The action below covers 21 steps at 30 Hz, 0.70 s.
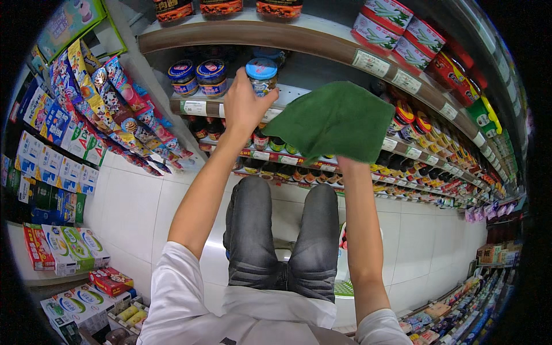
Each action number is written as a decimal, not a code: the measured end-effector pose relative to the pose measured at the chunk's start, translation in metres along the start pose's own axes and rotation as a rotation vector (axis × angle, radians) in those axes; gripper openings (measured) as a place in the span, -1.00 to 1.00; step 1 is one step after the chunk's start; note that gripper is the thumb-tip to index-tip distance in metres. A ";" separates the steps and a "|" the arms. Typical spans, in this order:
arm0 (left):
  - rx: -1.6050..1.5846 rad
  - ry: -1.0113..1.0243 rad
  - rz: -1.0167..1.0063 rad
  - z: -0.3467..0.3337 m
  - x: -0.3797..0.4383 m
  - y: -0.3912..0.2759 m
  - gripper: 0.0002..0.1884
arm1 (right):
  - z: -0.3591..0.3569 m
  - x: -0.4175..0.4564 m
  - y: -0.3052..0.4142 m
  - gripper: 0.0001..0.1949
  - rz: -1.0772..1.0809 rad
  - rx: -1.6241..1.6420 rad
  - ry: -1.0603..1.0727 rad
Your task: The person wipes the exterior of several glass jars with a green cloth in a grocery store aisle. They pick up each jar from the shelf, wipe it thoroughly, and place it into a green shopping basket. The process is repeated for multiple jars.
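My left hand (245,101) grips a glass jar with a light-blue lid (261,69) at the front of a store shelf (293,94). Left of it, two jars with dark-blue lids (196,77) stand side by side on the same shelf. A green cloth (334,118) is draped over my right hand (350,163), hiding the fingers and most of the hand. The cloth hangs before the shelf edge, to the right of the jar. More jars stand in shadow behind the gripped one.
A higher shelf edge (258,32) juts out above the jars, carrying dark jars and stacked pink cans (394,36). Lower shelves hold several rows of bottles (297,172). Hanging snack packets (112,99) flank the left side. Cartons (71,250) stand at lower left. A green basket (344,288) is beside my legs.
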State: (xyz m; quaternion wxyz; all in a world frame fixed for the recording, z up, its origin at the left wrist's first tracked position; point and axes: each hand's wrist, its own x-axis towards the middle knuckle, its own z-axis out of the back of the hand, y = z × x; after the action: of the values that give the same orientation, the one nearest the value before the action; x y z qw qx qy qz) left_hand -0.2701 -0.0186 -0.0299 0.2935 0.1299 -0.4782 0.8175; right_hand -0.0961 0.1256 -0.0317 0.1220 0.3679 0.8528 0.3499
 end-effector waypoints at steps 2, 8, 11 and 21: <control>-0.121 -0.146 -0.179 -0.006 -0.012 -0.008 -0.28 | 0.021 -0.013 0.009 -0.56 -0.005 0.114 0.134; -0.625 -0.199 -0.094 0.039 -0.090 -0.043 -0.36 | 0.018 -0.096 0.026 -0.53 0.086 0.261 0.158; -1.427 -0.134 0.240 0.050 -0.129 -0.090 -0.45 | 0.002 -0.142 0.029 -0.52 0.095 0.345 0.092; -1.432 -0.008 0.891 0.027 -0.183 -0.114 -0.41 | 0.020 -0.166 -0.029 -0.48 0.329 -0.483 -0.021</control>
State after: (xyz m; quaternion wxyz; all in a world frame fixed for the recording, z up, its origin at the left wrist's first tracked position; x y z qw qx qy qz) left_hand -0.0582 -0.0642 -0.0262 -0.0466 -0.2855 -0.8886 0.3559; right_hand 0.0132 0.0035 -0.0741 0.1564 0.4650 0.6725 0.5541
